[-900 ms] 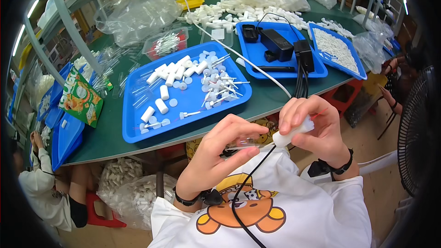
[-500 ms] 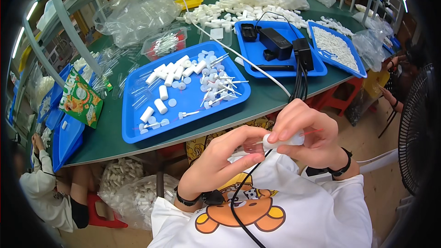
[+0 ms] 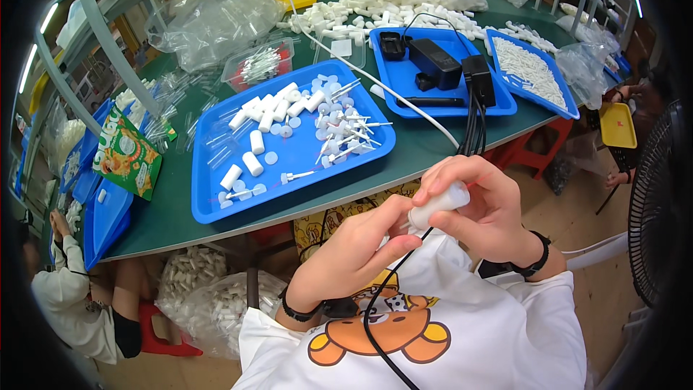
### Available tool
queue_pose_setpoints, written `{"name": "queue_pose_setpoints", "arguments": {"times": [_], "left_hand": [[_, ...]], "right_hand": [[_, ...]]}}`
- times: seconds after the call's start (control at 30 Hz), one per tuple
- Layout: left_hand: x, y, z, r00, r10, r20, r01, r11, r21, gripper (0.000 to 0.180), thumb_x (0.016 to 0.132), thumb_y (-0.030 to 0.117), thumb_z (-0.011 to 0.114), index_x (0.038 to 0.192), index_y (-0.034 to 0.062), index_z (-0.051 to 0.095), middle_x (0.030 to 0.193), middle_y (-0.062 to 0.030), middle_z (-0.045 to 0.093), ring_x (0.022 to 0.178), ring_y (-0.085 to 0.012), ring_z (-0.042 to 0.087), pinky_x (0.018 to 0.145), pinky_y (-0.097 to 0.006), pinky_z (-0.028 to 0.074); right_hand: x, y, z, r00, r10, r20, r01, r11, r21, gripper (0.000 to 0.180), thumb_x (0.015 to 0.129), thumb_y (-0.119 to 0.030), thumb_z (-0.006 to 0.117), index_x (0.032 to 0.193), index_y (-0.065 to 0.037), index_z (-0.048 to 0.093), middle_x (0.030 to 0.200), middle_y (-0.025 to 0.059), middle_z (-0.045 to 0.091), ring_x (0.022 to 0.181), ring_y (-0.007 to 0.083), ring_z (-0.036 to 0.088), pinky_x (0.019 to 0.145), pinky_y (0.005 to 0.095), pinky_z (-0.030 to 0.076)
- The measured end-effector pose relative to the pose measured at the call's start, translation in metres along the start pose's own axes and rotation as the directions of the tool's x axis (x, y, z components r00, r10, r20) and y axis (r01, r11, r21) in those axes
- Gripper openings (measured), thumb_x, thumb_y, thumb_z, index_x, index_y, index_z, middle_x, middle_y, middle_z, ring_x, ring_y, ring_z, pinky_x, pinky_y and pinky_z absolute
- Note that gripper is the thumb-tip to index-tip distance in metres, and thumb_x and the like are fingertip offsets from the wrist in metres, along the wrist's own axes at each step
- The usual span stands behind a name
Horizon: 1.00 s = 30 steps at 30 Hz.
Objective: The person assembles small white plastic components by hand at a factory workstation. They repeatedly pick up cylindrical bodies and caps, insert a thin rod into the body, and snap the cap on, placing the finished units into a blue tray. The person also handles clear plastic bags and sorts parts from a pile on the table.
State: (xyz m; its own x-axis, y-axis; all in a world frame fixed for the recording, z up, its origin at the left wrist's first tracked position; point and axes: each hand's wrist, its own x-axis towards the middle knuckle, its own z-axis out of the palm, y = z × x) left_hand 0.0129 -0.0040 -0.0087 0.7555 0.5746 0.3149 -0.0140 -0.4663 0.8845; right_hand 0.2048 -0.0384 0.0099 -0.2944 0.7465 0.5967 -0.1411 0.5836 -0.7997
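In front of my chest, a white plastic cylinder (image 3: 440,206) is held between both hands. My left hand (image 3: 357,249) pinches its left end with thumb and fingers; that end is partly hidden. My right hand (image 3: 484,202) is wrapped round the other end, its fingers over the top and the thumb below. Beyond them, a blue tray (image 3: 307,152) on the table holds white cylinders (image 3: 253,164), translucent discs (image 3: 271,157), thin white sticks (image 3: 297,175) with reddish ends and clear tubes (image 3: 225,150).
A second blue tray (image 3: 494,110) holds black power adapters (image 3: 433,63); another has small white pieces (image 3: 527,72). A green snack bag (image 3: 130,155) stands left. A white cable (image 3: 404,105) crosses the table. A black fan (image 3: 657,202) stands right. Other people sit at both sides.
The cylinder has turned upward in my right hand and the red thin end beside it no longer shows. My left fingers have closed in. At right, a yellow tray near another person has shifted.
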Motion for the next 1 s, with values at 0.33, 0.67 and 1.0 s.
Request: {"name": "queue_pose_setpoints", "arguments": {"times": [0.33,0.67,1.0], "left_hand": [[0.0,0.001,0.005,0.999,-0.037,0.014,0.038,0.997,-0.06,0.033,0.089,0.019,0.056,0.11,-0.0024,0.042,0.068,-0.0101,0.053,0.06,-0.0221,0.052,0.057,-0.03,0.04],[0.0,-0.002,0.002,0.99,-0.126,0.063,0.137,0.965,-0.224,0.032,0.092,0.024,0.051,0.111,-0.0014,0.043,0.08,-0.008,0.05,0.071,-0.0147,0.048,0.065,-0.028,0.039],[-0.001,0.002,-0.002,0.988,-0.118,0.099,0.146,0.923,-0.356,0.045,0.095,0.025,0.043,0.13,-0.0014,0.032,0.101,-0.0072,0.05,0.074,-0.0102,0.046,0.065,-0.025,0.039]], "right_hand": [[0.001,0.002,-0.004,0.999,0.036,0.034,-0.035,0.998,-0.049,0.03,0.077,0.006,0.066,0.104,0.001,0.055,0.101,0.01,0.056,0.097,0.016,0.056,0.081,0.0282,0.046],[0.007,0.011,-0.009,0.998,0.025,0.057,-0.011,0.97,-0.244,0.046,0.078,-0.006,0.068,0.121,-0.004,0.055,0.113,0.0098,0.059,0.098,0.0178,0.054,0.088,0.0312,0.042],[0.006,0.016,-0.004,0.981,0.108,0.159,-0.085,0.986,-0.144,0.068,0.071,-0.015,0.076,0.13,-0.004,0.043,0.133,0.0136,0.046,0.115,0.0242,0.049,0.092,0.0354,0.04]]}}
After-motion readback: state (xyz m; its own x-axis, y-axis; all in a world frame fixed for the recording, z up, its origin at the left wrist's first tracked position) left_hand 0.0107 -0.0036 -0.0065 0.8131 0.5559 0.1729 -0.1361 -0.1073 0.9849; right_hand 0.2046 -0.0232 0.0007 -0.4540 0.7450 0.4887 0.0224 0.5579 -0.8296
